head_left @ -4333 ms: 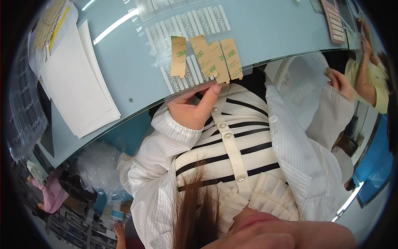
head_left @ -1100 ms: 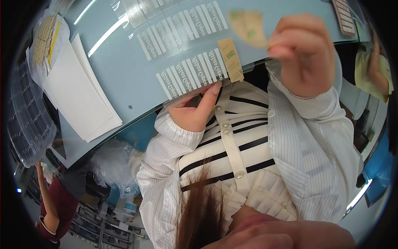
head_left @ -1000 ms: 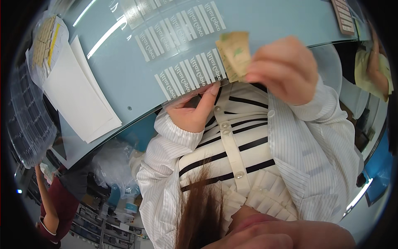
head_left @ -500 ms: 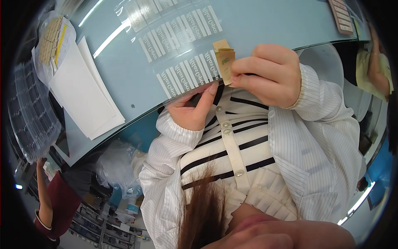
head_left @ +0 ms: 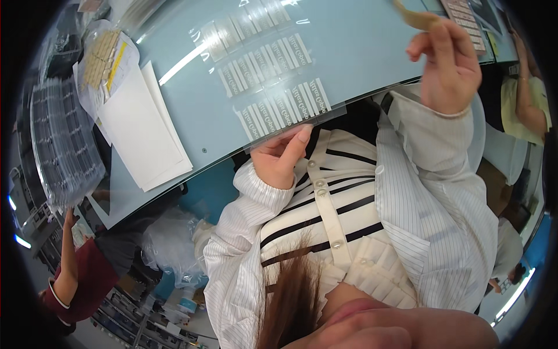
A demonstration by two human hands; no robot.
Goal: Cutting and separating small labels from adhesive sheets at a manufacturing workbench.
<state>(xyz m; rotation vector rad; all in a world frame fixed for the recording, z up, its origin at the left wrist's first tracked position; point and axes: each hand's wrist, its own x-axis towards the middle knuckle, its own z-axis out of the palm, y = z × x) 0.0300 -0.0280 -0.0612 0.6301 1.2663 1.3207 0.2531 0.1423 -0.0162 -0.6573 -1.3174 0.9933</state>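
A clear plastic sheet point(head_left: 235, 87) printed with rows of white bars and lettering lies on the table, its near edge jutting past the table's edge. My left hand point(head_left: 278, 160) pinches that near edge, thumb on top and fingers underneath. To the right, my right hand point(head_left: 450, 67) is raised apart from the sheet. Between its thumb and fingers is a curled tan paper strip point(head_left: 417, 20), slightly blurred, one end hanging free to the left.
White papers point(head_left: 145, 134) lie left on the blue-grey table point(head_left: 200, 125), beside a bag of tan pieces point(head_left: 103, 58). A stack of clear trays point(head_left: 67, 139) stands at far left. A pink printed card point(head_left: 465, 23) is at far right. Other people work on both sides.
My right hand has lifted the tan strip off the sheet's right end and carried it up and right. My left hand keeps its pinch on the near edge.
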